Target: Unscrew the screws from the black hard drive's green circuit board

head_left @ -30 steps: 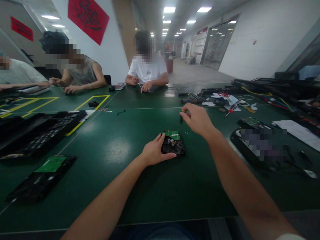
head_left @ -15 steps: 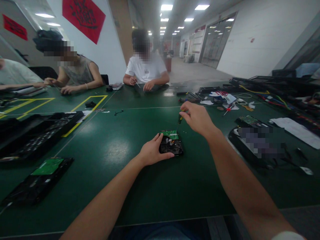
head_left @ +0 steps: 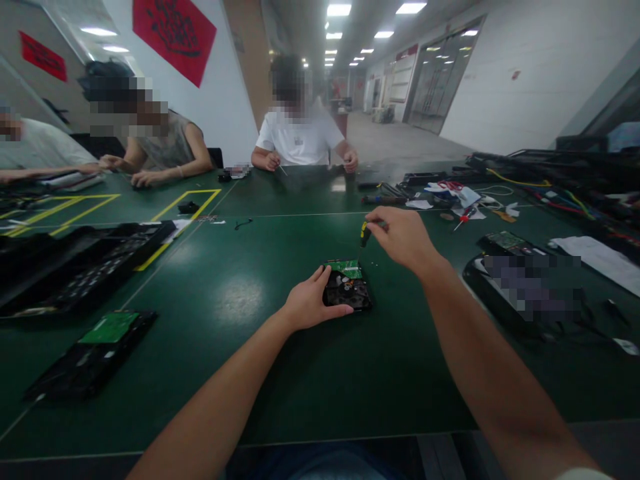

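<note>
A small black device with a green circuit board (head_left: 349, 291) lies flat on the green table in front of me. My left hand (head_left: 311, 301) grips it by its left side, with the thumb along the near edge and the fingers by the far left corner. A yellow and black screwdriver (head_left: 365, 233) is held from above in my right hand (head_left: 395, 233), closed round the top of its handle. Its thin shaft points down at the far right corner of the board; whether the tip sits in a screw is too small to tell.
On the left lie another black unit with a green board (head_left: 107, 328) and a long black casing (head_left: 100, 267). To the right are a dark device (head_left: 485, 283), a red screwdriver (head_left: 463, 219) and bundled cables (head_left: 565, 193). Co-workers sit across the table, one in a white shirt (head_left: 300, 137).
The view has shifted slightly, moving everything a little to the right. My right hand has turned the screwdriver handle a little. The person opposite has moved one hand outward.
</note>
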The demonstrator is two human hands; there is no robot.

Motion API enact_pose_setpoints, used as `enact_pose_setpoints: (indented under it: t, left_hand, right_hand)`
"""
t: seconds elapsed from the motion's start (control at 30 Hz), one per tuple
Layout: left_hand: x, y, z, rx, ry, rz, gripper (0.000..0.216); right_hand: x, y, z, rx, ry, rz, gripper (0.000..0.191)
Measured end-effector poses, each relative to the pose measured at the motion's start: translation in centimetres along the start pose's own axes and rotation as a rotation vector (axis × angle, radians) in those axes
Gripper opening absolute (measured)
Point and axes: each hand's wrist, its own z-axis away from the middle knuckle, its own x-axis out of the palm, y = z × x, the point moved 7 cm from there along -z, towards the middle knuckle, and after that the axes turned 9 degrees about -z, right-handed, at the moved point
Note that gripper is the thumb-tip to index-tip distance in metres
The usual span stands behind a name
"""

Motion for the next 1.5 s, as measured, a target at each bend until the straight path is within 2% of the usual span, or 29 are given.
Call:
enact_pose_setpoints:
  t: [0.13, 0.3, 0.5, 0.67, 0.93, 1.17, 1.37, 1.5]
  left_hand:
    - [-0.07, 0.12, 0.01, 0.013, -0.006, -0.004, 0.135]
    - [-0.16, 0.07, -0.01, 0.003, -0.015, -0.006, 0.135]
    - [-0.25, 0.10, 0.10, 0.018, -0.004, 0.012, 0.133]
    - [-0.22, 0.14, 0.12, 0.015, -0.003, 0.013, 0.132]
    - [-0.16, 0.09, 0.14, 0.005, -0.017, 0.008, 0.134]
    - [-0.19, 0.08, 0.13, 0.009, -0.009, 0.016, 0.133]
    - [-0.19, 0.08, 0.07, 0.014, 0.005, 0.021, 0.130]
    - [-0.15, 0.01, 0.10, 0.011, 0.000, 0.027, 0.131]
  right_hand:
    - [0.00, -0.42, 0.02, -0.018, -0.019, 0.031, 0.023]
    - [-0.16, -0.34, -0.01, -0.002, -0.036, 0.043, 0.021]
    - [0.15, -0.54, -0.05, 0.020, -0.016, -0.032, 0.014]
    - [0.41, -0.61, -0.04, 0.049, -0.010, -0.081, 0.016]
    - [0.28, -0.79, -0.05, 0.019, -0.046, 0.006, 0.020]
    - [0.18, -0.56, -0.06, 0.017, -0.006, -0.038, 0.011]
    - [-0.03, -0.73, 0.01, 0.043, -0.007, 0.090, 0.017]
    - [0.11, -0.59, -0.05, 0.032, -0.002, 0.075, 0.016]
